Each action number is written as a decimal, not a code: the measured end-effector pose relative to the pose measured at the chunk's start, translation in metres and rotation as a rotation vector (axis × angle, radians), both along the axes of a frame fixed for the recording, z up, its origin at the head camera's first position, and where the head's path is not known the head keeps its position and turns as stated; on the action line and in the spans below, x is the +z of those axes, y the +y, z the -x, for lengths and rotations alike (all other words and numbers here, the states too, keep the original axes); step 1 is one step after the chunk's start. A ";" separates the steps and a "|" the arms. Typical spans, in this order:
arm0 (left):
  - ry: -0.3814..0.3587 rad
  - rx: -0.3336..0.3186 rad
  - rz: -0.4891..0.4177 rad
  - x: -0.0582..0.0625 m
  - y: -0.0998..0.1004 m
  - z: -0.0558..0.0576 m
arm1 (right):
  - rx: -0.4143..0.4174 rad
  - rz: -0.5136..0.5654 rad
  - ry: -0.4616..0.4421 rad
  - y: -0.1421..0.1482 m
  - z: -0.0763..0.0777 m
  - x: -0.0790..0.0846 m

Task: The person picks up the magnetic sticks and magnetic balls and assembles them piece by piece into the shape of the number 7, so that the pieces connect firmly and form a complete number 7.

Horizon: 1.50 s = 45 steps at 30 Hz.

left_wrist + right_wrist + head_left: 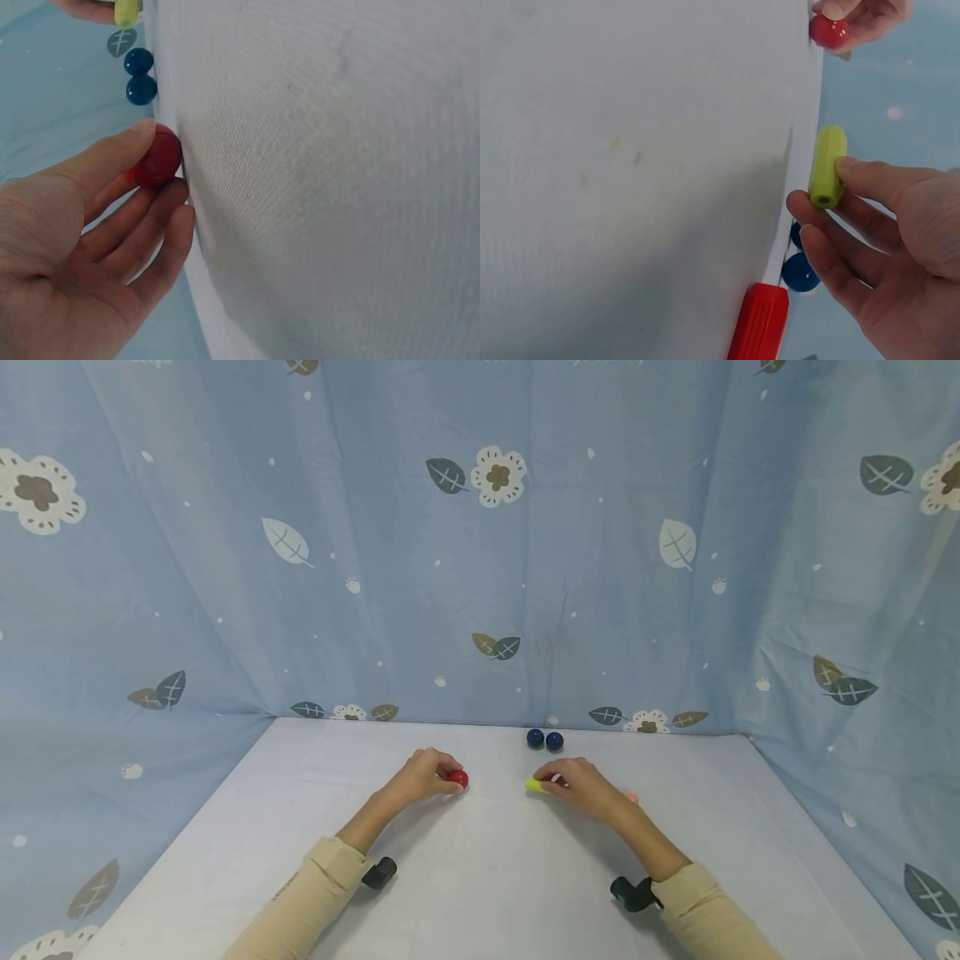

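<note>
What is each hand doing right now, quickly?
Left hand: closed on the red ball, gripping it between thumb and fingers.
Right hand: closed on the yellow-green ridged piece, pinching it.

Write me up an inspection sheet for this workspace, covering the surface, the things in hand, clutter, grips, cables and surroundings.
Surface: white tabletop, with a woven texture.
Job's things: red ball and yellow-green piece, each held.
Clutter: two dark blue balls close together near the back edge; red ribbed piece, cut off by the right wrist view's frame.
Grips: left hand pinches the red ball; right hand pinches the yellow-green piece.
Cables: nothing seen.
Surroundings: blue curtain with leaf and flower prints, behind and at both sides.
</note>
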<state>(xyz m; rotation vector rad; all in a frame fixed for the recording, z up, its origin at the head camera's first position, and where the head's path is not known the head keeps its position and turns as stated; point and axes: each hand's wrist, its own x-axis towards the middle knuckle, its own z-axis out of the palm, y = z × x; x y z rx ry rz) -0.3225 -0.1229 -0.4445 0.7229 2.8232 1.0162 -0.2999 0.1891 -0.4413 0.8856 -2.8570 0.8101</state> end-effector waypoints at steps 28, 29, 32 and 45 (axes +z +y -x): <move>0.016 -0.015 -0.001 -0.001 -0.001 0.002 | -0.001 -0.010 -0.046 -0.034 0.005 -0.001; 0.015 -0.013 0.001 -0.001 0.000 0.002 | 0.001 -0.008 -0.045 -0.035 0.005 -0.001; 0.004 -0.005 0.009 -0.001 0.000 0.002 | 0.014 -0.004 -0.036 -0.038 0.006 -0.002; 0.005 0.024 0.028 0.000 0.001 0.001 | 0.015 -0.002 0.008 -0.053 0.004 0.001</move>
